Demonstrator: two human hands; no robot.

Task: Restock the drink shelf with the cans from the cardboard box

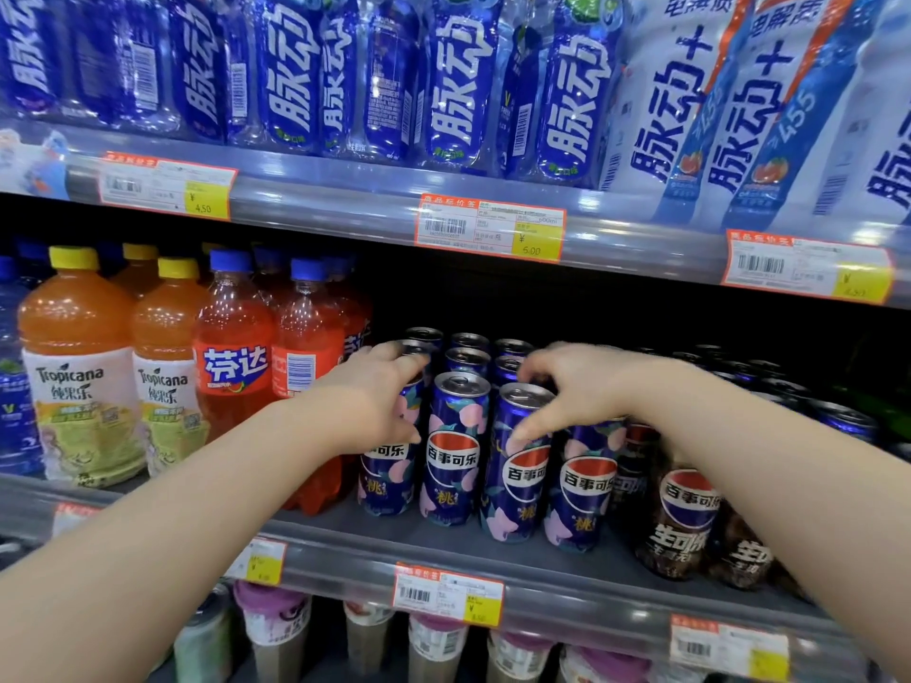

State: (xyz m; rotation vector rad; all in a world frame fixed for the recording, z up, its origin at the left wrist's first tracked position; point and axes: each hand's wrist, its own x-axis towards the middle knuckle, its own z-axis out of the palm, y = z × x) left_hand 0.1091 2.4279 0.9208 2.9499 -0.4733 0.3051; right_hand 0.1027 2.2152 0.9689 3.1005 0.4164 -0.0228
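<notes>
Upright cans (456,451) are ranked on the shelf (443,539); the leftmost front one is gripped by the left hand (379,401), the fourth by the right hand (577,386), each just below its palm

Left hand (370,406) and right hand (586,392) hide cans' (387,478) tops.
</notes>
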